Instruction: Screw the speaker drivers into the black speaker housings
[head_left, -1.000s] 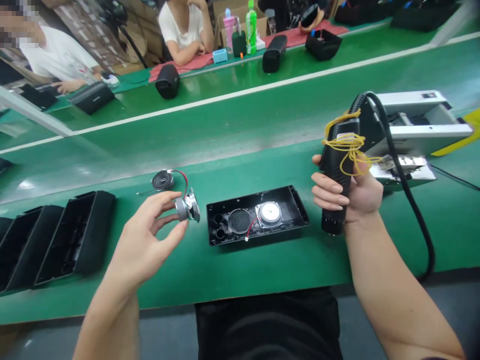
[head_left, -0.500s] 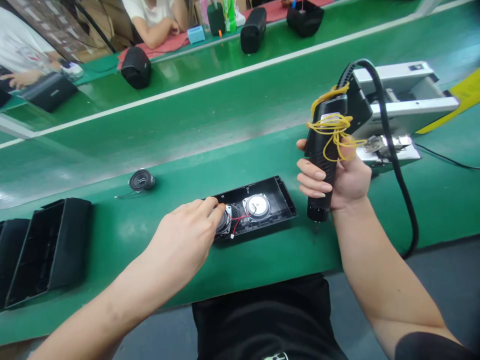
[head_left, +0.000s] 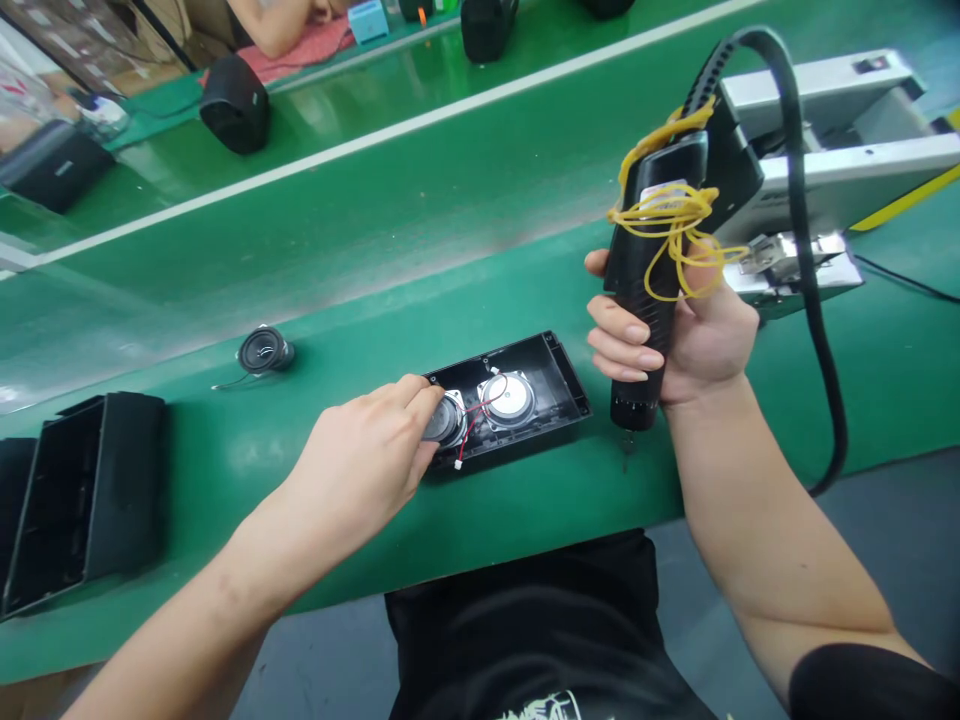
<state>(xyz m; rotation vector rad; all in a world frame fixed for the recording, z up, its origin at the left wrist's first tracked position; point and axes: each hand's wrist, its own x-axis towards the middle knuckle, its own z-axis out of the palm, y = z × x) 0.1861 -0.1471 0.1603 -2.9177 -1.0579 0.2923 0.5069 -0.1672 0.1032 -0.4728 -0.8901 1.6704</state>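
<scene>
My left hand pinches a small round speaker driver with red and black wires, holding it in the left half of an open black speaker shell on the green bench. A second silver driver sits in the shell's right half. Upright in my right hand, just right of the shell, is a black electric screwdriver wrapped in yellow rubber bands. Its tip points down near the bench. A thick black cable loops from its top.
One loose driver lies on the bench to the left. Empty black shells stand at the far left. A grey metal machine sits at the right. Finished black speakers and other people's arms are across the green conveyor.
My left hand carried the driver from the air on the left into the shell and now presses it in place. The view has shifted downward; my right hand stays upright with the screwdriver.
</scene>
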